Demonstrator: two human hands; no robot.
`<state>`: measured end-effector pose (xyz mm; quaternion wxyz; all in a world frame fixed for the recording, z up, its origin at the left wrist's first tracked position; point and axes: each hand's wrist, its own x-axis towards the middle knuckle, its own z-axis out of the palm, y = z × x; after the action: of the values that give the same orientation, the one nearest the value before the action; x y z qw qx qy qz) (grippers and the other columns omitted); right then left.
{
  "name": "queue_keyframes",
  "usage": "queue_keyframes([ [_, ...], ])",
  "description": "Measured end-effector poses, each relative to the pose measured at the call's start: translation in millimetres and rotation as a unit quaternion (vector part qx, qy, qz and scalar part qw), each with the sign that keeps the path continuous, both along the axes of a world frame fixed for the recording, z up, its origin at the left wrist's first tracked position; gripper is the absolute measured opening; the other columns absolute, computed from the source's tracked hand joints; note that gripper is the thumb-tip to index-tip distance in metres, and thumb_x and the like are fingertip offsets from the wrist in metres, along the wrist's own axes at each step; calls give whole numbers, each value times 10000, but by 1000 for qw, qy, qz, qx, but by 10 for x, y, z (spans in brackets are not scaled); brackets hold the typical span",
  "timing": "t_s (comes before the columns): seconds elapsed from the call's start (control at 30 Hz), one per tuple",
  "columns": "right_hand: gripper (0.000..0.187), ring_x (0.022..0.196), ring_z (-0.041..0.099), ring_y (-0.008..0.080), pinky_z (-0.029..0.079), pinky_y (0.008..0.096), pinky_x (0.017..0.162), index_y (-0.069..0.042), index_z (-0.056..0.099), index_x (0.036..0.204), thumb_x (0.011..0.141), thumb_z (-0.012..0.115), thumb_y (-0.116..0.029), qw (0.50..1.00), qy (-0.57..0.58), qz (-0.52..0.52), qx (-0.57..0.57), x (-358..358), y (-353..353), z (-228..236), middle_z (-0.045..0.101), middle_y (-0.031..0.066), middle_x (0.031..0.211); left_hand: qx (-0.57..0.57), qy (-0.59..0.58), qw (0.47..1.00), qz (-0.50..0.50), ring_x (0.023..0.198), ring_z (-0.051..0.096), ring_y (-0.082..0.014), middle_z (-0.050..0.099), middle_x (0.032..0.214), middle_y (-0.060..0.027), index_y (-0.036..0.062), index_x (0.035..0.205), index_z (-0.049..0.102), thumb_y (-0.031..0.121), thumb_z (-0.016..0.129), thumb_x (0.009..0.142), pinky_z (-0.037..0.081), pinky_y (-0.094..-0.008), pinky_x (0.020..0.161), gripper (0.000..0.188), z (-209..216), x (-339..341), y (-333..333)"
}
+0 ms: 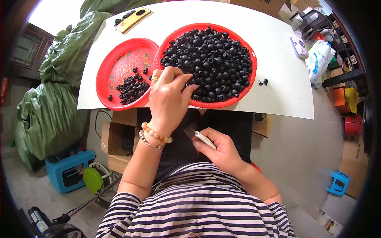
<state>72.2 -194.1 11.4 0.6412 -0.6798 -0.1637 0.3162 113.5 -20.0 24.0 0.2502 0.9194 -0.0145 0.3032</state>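
The black round parts (210,59) are heaped in the large red basket (254,65), set right in front of you – likely so that you can reach in without stretching. Your left hand (168,89) bends over the basket's near-left rim, thumb and forefinger curled toward each other at the pile's edge; whether a part is pinched between them I cannot tell. That bent wrist seems to suit picking small pieces from above.

Your right hand (222,150) is clamped on a white-wrapped tool (205,139), thumb pressed along it, and holds it below the table edge, over your lap. The wrapping probably makes a thin handle kinder to grip.

Just left of the basket, the shallow red tray (104,69) carries a small cluster of parts (133,89) – near enough, I judge, to serve the same hand. Two loose pieces (265,82) lie right of the basket on the white table (281,51). A yellow phone (135,20) rests at the far left, seemingly clear of your reach path.
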Motion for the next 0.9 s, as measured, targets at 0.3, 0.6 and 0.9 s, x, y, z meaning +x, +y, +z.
queue_keyframes([
  [0.3,129,632,479,55,401,214,590,-27,581,888,836,607,-142,1000,5,5,4,-13,-3,28,545,11,691,-38,-8,999,-26,734,553,-195,597,790,-59,25,805,606,47,691,672,421,-294,670,160,44,-22,18],
  [0.6,309,648,410,30,340,192,583,-24,564,975,871,563,-315,994,-4,7,111,83,-180,96,479,-33,701,-521,147,825,-161,635,480,-22,551,763,2,-12,931,616,4,695,728,406,-156,583,218,85,-565,60],
  [0.9,296,616,387,25,308,177,558,-40,514,1120,881,553,-209,996,1,9,83,62,-128,230,459,-35,673,-634,218,704,-236,622,547,-41,590,810,-41,-14,911,589,55,709,731,434,-148,503,227,-54,-752,121],
])
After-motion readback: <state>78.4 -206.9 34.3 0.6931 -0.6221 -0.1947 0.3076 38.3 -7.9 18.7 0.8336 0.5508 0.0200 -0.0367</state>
